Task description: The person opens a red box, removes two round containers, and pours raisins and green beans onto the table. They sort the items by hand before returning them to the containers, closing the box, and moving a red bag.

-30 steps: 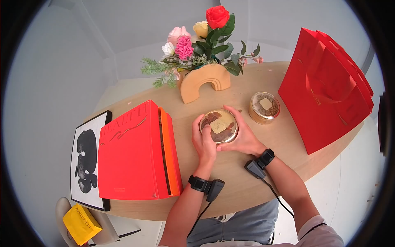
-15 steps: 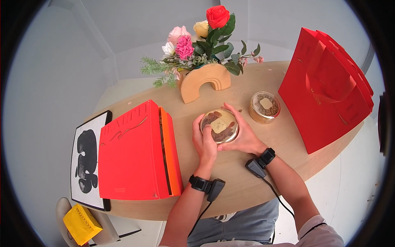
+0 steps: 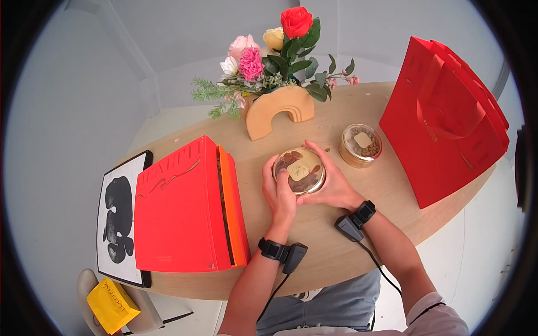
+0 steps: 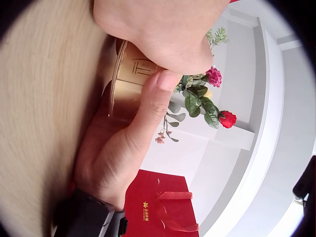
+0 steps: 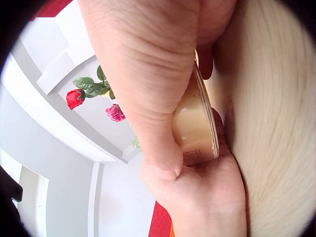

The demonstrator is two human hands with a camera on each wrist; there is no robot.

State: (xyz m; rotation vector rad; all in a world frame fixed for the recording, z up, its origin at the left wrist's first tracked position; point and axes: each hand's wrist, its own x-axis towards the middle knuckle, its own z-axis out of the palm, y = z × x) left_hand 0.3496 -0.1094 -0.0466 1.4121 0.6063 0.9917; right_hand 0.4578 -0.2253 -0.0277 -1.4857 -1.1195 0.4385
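Observation:
Both hands hold a round tub [image 3: 298, 172] with a gold rim, a clear lid and a pale gold label. Reddish-brown dried pieces show through the lid. My left hand [image 3: 278, 194] grips its left side, the thumb laid over the lid's edge. Around the right side curls my right hand [image 3: 334, 182], its thumb low at the near edge. The tub's gold side wall [image 4: 129, 81] shows between the hands in the left wrist view, close over the tabletop [image 4: 44, 113]. Right of the hands stands a second tub [image 3: 360, 147], filled with small brown round pieces.
A large red box [image 3: 174, 213] with an orange inner edge lies at left, beside a framed black-and-white picture [image 3: 117, 224]. An arch-shaped vase [image 3: 260, 116] with flowers stands at the back. The tall red gift bag [image 3: 426, 129] stands at right. A yellow bag [image 3: 112, 305] sits below the table's left edge.

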